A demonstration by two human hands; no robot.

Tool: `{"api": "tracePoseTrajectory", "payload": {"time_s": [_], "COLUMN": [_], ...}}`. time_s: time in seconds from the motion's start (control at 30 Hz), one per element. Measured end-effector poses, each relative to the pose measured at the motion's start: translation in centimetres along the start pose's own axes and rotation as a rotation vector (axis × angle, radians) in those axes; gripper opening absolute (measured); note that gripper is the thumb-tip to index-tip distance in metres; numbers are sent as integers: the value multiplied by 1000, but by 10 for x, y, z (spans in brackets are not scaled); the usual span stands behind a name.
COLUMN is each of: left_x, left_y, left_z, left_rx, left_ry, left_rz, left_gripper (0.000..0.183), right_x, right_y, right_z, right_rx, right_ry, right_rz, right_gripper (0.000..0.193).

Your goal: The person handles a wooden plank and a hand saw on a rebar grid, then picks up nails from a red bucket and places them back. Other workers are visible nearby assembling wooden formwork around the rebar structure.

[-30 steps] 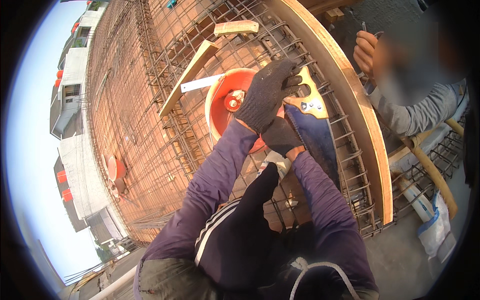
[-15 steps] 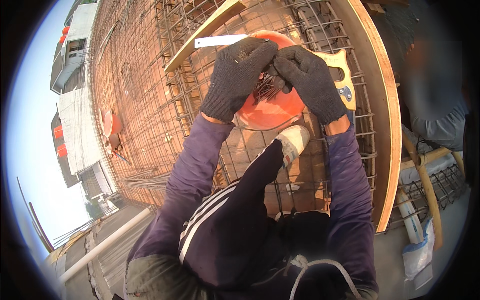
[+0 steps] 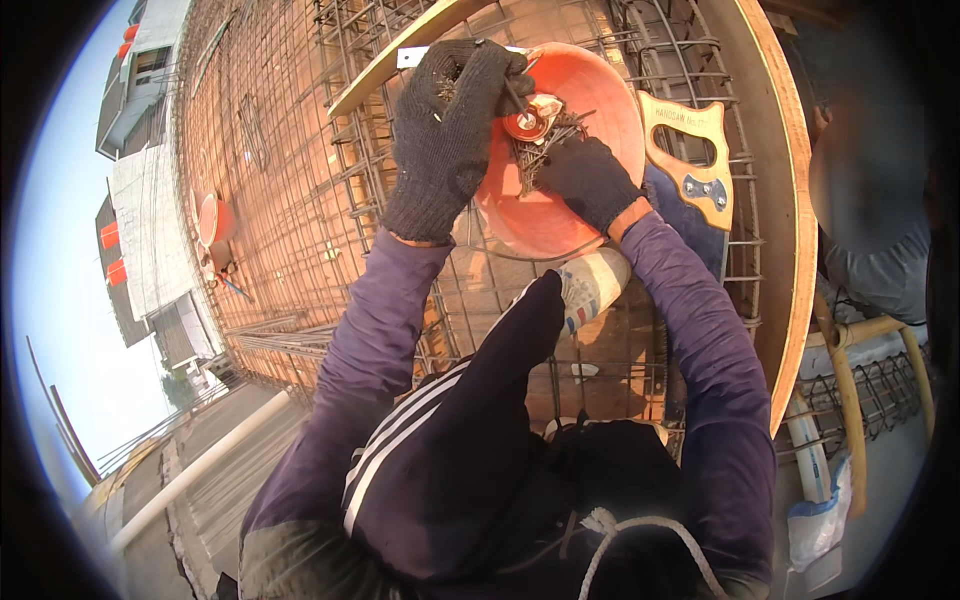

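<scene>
An orange-red plastic basin (image 3: 610,100) stands on the rebar mesh before me. In it lie a heap of loose nails (image 3: 530,170) and a small round red-and-white item (image 3: 532,118) whose kind I cannot make out. My left hand (image 3: 450,130), in a dark knitted glove, is raised over the basin's left side, fingers curled, with thin nail-like pieces at its fingertips. My right hand (image 3: 590,180), gloved alike, reaches down into the basin, its bent fingers at the nails and partly hidden. A handsaw (image 3: 695,165) with a pale wooden handle lies just right of the basin.
A white metal strip with a hole (image 3: 408,57) shows behind my left hand, near a wooden batten (image 3: 375,85). Rebar mesh (image 3: 280,180) spreads over reddish boards. A timber form edge (image 3: 785,200) runs along the right. More basins (image 3: 213,220) stand far left. Another person (image 3: 880,260) is at right.
My hands, together over the basin before, have parted. The right has gone down to the nails; the left stays raised on the left. The round item and the whole saw handle now show.
</scene>
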State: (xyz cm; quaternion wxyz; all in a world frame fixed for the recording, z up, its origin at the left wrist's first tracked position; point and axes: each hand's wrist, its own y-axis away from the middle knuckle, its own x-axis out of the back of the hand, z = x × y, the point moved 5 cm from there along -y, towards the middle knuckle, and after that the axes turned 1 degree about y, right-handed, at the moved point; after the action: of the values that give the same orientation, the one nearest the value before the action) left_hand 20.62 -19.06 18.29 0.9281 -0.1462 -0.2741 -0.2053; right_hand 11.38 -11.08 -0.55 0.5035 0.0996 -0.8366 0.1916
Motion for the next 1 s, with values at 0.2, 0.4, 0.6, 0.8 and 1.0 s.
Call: {"api": "tracePoseTrajectory", "payload": {"time_s": [0.2, 0.4, 0.6, 0.8, 1.0], "left_x": [-9, -11, -9, -12, -11], "left_y": [5, 7, 4, 8, 7], "left_z": [0, 0, 3, -1, 1], "left_rx": [25, 19, -149, 37, 28], "left_ry": [64, 93, -71, 150, 101], "left_rz": [29, 86, 61, 91, 69], "left_gripper": [24, 25, 24, 24, 24], "right_x": [-8, 20, 29, -9, -25], "right_y": [4, 10, 11, -3, -11], "right_z": [15, 33, 35, 7, 9], "right_rx": [-15, -225, -215, -116, -198], "right_ry": [23, -239, -230, 68, 35], "right_rz": [-38, 279, 164, 5, -297], "right_gripper": [11, 18, 18, 16, 17]}}
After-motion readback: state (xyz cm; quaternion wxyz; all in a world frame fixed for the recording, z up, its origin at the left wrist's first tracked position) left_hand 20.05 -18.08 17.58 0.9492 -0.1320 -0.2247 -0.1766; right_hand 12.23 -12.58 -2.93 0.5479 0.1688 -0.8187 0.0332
